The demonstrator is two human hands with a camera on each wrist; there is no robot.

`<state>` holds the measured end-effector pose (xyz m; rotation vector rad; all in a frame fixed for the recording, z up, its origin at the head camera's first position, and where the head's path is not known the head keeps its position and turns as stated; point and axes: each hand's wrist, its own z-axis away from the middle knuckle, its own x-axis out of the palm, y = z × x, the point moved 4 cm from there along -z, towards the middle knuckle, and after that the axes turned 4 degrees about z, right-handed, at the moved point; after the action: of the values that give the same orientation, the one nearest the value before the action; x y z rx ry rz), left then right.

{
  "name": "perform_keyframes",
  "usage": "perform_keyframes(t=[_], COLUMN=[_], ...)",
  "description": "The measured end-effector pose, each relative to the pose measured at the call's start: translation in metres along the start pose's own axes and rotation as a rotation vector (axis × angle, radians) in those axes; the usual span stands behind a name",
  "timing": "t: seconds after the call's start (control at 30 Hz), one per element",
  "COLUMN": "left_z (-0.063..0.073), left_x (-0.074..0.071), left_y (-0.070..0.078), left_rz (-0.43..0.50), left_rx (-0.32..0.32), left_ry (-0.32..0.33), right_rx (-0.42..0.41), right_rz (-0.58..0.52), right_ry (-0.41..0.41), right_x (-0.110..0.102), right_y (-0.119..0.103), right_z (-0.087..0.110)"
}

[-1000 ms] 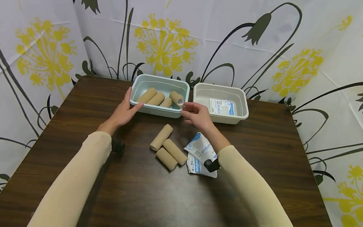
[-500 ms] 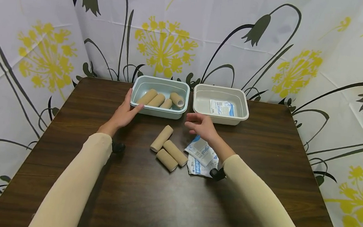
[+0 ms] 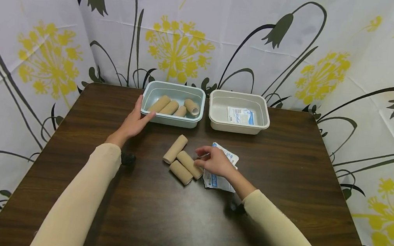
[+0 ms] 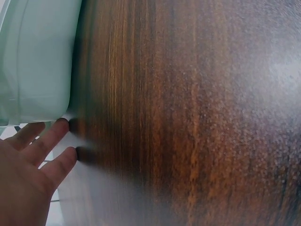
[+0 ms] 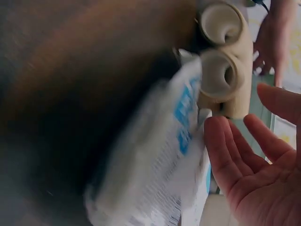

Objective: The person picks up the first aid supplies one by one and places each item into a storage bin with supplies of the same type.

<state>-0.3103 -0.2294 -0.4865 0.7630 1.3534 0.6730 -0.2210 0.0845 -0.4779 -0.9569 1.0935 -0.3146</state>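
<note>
My left hand (image 3: 131, 124), fingers spread, lies against the pale-blue tub (image 3: 174, 121), presumably steadying it; my right hand (image 3: 216, 162), fingers loosely parted and empty, hovers over printed packets (image 3: 213, 181) beside cardboard tubes (image 3: 180, 172) on the bench (image 3: 160, 217).

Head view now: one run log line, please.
left hand: at blue bin; right hand: over printed packets; blue bin: four cardboard tubes; beige bin: one packet
</note>
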Motion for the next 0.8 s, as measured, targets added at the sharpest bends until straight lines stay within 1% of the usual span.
perform_keyframes(t=[0.17, 0.37, 0.43, 0.6, 0.7, 0.8], left_z=[-0.001, -0.001, -0.001, -0.001, -0.001, -0.001], left_x=[-0.001, -0.002, -0.002, -0.001, 0.0, 0.0], left_y=[-0.001, 0.0, 0.0, 0.0, 0.001, 0.001], left_rz=[0.003, 0.007, 0.004, -0.002, -0.006, -0.007], left_rx=[0.008, 0.014, 0.011, 0.005, 0.004, 0.0], left_ry=[0.003, 0.003, 0.004, 0.007, 0.004, 0.003], right_rx=[-0.034, -0.036, -0.051, -0.12, -0.13, -0.125], right_rz=[0.077, 0.202, 0.242, 0.362, 0.432, 0.476], right_ry=[-0.001, 0.005, 0.006, 0.02, 0.024, 0.017], right_x=[0.01, 0.015, 0.017, 0.023, 0.026, 0.029], right_y=[-0.005, -0.009, -0.012, -0.02, -0.022, -0.024], right_z=[0.008, 0.014, 0.015, 0.018, 0.02, 0.02])
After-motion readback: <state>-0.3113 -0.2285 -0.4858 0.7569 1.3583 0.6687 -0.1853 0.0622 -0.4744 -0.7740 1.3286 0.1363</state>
